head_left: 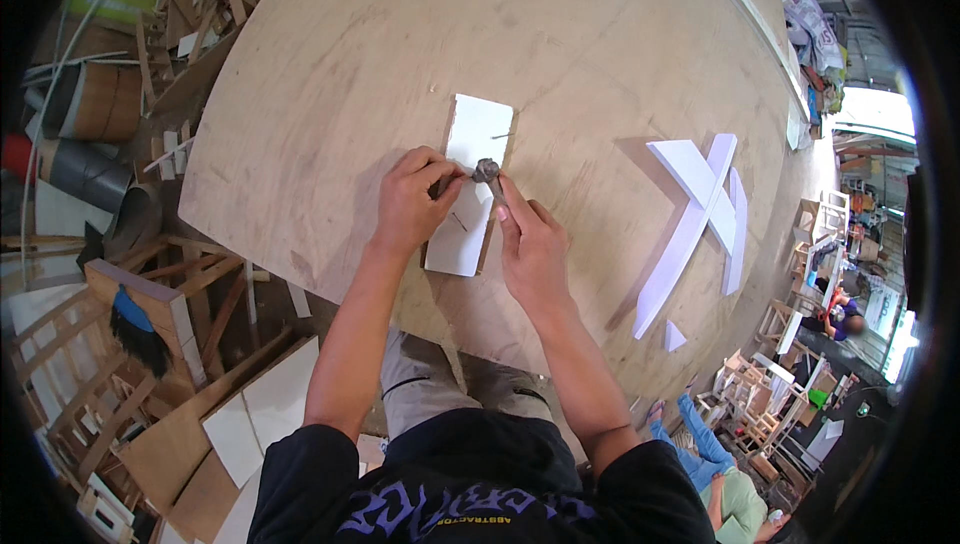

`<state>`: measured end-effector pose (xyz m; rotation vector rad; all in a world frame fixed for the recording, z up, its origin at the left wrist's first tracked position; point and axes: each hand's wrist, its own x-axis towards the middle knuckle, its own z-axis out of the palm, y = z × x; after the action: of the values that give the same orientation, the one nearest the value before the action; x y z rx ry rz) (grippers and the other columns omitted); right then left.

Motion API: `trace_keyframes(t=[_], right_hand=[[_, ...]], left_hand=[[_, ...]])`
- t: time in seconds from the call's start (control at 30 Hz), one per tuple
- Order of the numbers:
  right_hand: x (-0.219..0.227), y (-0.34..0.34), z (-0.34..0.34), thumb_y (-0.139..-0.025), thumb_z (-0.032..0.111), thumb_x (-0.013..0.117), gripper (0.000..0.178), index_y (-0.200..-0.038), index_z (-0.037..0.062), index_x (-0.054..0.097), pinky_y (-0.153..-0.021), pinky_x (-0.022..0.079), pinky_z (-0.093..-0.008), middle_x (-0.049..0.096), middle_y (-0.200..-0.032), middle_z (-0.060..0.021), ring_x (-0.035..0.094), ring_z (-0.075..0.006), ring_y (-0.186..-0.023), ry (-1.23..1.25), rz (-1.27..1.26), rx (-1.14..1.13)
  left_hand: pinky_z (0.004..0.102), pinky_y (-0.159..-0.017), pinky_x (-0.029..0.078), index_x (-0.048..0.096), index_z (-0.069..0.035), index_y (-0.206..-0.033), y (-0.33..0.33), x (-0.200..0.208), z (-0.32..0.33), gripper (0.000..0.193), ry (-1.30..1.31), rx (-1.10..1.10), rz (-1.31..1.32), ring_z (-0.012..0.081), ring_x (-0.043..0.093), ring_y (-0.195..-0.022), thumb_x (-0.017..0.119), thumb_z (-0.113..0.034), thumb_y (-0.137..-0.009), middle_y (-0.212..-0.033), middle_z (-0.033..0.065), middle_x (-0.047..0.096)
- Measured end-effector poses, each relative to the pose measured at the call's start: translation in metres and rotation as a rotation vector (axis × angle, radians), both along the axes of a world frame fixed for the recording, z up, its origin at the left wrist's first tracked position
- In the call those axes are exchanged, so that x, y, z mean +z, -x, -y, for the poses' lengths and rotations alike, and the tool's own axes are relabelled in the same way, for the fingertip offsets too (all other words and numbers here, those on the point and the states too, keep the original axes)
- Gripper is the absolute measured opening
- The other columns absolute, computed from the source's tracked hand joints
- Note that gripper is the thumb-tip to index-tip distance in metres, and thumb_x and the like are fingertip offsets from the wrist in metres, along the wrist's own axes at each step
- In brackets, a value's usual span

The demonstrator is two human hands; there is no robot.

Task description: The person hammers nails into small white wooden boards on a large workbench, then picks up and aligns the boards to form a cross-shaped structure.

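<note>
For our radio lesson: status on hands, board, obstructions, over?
Right hand gripping hammer over white board. Left hand pinched beside hammer's head. White strips rightward, clear of hands.

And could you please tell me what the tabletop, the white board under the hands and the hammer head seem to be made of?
Tabletop: probably bare plywood, judging by its tan, streaky grain.
White board: smooth white finish, perhaps over wood or fibreboard; its even face hides the core.
Hammer head: likely metal, from its dull, dark grey surface.
</note>
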<state>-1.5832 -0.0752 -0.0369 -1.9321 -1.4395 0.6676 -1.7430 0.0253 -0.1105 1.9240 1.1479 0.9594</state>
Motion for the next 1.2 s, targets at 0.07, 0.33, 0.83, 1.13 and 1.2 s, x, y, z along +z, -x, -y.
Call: trace_keyframes(t=[0.07, 0.33, 0.83, 1.13, 1.2], right_hand=[[0.005, 0.001, 0.003, -0.105, 0.006, 0.064, 0.049, -0.154, 0.0130, 0.061, -0.067, 0.051, -0.0428, 0.061, -0.084, -0.0176, 0.061, -0.0318, -0.069, -0.009, -0.023, -0.027], [-0.006, -0.003, 0.007, -0.107, 0.008, 0.063, 0.046, -0.153, 0.0127, 0.062, -0.067, 0.051, -0.0418, 0.062, -0.083, -0.0169, 0.060, -0.0295, -0.069, -0.044, -0.034, -0.070], [-0.002, -0.004, 0.010, -0.109, 0.010, 0.062, 0.044, -0.153, 0.0100, 0.062, -0.068, 0.051, -0.0378, 0.061, -0.085, -0.0155, 0.060, -0.0267, -0.072, 0.033, 0.003, 0.005], [-0.011, -0.006, 0.004, -0.109, 0.010, 0.063, 0.043, -0.152, 0.0102, 0.063, -0.065, 0.049, -0.0360, 0.060, -0.081, -0.0122, 0.057, -0.0234, -0.067, -0.179, -0.088, -0.063], [-0.012, -0.005, 0.007, -0.108, 0.009, 0.063, 0.044, -0.152, 0.0109, 0.063, -0.066, 0.049, -0.0362, 0.060, -0.081, -0.0126, 0.057, -0.0235, -0.067, -0.110, -0.097, -0.074]], left_hand=[[0.0316, -0.065, 0.054, 0.080, -0.003, -0.093, 0.002, 0.000, 0.002, 0.013, 0.002, -0.002, -0.006, 0.0178, 0.067, -0.073, 0.087, -0.003, -0.082, -0.091, 0.0052, 0.071], [0.0304, -0.063, 0.053, 0.080, -0.003, -0.094, 0.005, 0.002, 0.002, 0.013, 0.057, -0.024, 0.006, 0.0155, 0.065, -0.071, 0.087, -0.002, -0.083, -0.091, 0.0037, 0.069], [0.0314, -0.064, 0.053, 0.081, -0.003, -0.094, 0.004, -0.001, 0.001, 0.014, 0.061, -0.023, 0.004, 0.0158, 0.066, -0.073, 0.088, -0.002, -0.083, -0.093, 0.0044, 0.070], [0.0321, -0.065, 0.054, 0.080, -0.004, -0.093, 0.006, 0.003, 0.001, 0.014, 0.053, -0.046, -0.054, 0.0178, 0.066, -0.077, 0.087, -0.003, -0.082, -0.093, 0.0043, 0.070], [0.0322, -0.066, 0.054, 0.080, -0.004, -0.094, 0.007, 0.003, 0.000, 0.015, 0.053, -0.054, -0.040, 0.0187, 0.067, -0.079, 0.087, -0.003, -0.081, -0.094, 0.0044, 0.069]])
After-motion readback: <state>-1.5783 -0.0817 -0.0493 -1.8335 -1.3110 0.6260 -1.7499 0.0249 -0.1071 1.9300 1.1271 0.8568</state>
